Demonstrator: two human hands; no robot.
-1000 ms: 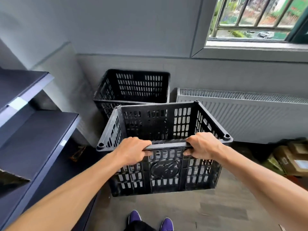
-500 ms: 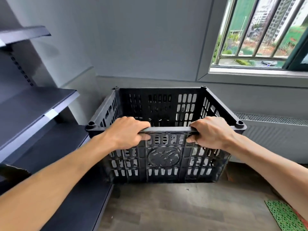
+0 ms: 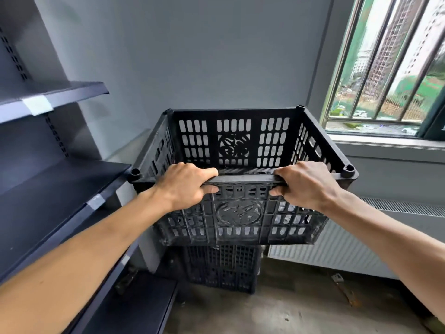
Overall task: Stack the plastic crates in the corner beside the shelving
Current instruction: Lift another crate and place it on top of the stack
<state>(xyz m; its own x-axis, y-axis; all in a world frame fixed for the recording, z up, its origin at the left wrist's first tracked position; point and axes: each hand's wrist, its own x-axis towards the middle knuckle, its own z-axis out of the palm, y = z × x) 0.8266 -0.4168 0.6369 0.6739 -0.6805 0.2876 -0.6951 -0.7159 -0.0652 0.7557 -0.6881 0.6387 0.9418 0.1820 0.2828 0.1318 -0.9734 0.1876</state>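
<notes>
I hold a black slotted plastic crate (image 3: 237,218) by its near rim, raised at chest height in the middle of the view. My left hand (image 3: 186,186) grips the rim left of centre and my right hand (image 3: 305,185) grips it right of centre. Directly below it a second black crate (image 3: 221,268) stands on the floor in the corner, mostly hidden by the held one. Whether the two crates touch I cannot tell.
Dark metal shelving (image 3: 55,194) lines the left side, its edges close to the held crate. A white radiator (image 3: 342,249) runs along the wall on the right under a barred window (image 3: 387,68). Bare floor (image 3: 277,312) lies in front.
The held crate has risen and gone forward toward the corner, so it now hangs over the floor crate. My view has tilted upward. Both hands keep the same grip.
</notes>
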